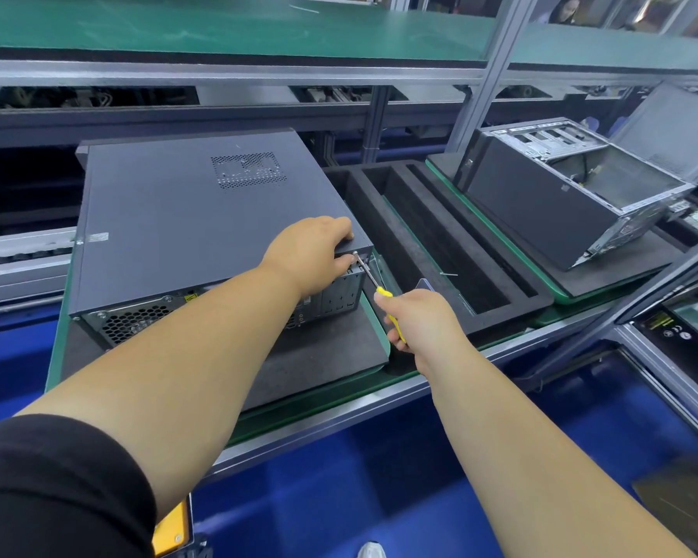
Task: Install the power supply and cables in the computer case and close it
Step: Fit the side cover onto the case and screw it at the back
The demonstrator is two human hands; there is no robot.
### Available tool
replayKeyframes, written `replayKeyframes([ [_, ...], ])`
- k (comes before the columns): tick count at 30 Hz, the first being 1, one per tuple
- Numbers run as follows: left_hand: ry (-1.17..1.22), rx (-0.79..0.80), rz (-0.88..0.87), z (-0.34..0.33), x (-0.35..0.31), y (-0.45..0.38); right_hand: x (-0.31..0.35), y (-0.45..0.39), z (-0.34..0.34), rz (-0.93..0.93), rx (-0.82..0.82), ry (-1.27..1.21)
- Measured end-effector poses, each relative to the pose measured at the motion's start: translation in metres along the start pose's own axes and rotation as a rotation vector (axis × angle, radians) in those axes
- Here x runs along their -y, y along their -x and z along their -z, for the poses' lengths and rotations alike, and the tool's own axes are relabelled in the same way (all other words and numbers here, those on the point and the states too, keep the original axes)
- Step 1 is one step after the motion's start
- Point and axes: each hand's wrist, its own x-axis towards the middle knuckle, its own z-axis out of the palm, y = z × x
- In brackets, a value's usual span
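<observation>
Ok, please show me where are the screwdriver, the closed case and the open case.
screwdriver [391, 312]: head view, on the yellow handle in the right hand.
closed case [178, 219]: head view, on its grey top panel.
open case [540, 211]: head view, on its dark side wall.

A black foam tray [440, 235] with long slots is seen on the worktop [379, 390]. Beyond it, a second, open case [557, 195] is tilted on a green-edged pallet [605, 289]. A green shelf [226, 30] runs overhead. Blue floor [379, 477] lies below.
</observation>
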Motion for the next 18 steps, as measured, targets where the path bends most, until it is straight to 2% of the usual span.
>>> replayKeyframes([
  [4,-0.004,-0.006,-0.003,0.0,0.0,0.0,0.009,-0.003,-0.002,-0.13,0.06,0.025],
  [7,-0.006,-0.004,-0.007,0.001,-0.001,0.0,0.008,-0.007,-0.002,-0.163,0.109,-0.045],
  [9,-0.004,-0.001,-0.007,0.001,-0.001,0.0,0.0,-0.005,-0.002,-0.116,0.086,-0.101],
  [13,-0.007,-0.002,-0.005,0.001,-0.001,0.001,-0.007,-0.005,-0.001,0.022,0.016,-0.039],
  [18,-0.013,0.001,-0.007,0.001,-0.001,0.0,-0.011,-0.007,0.0,0.049,0.011,0.025],
])
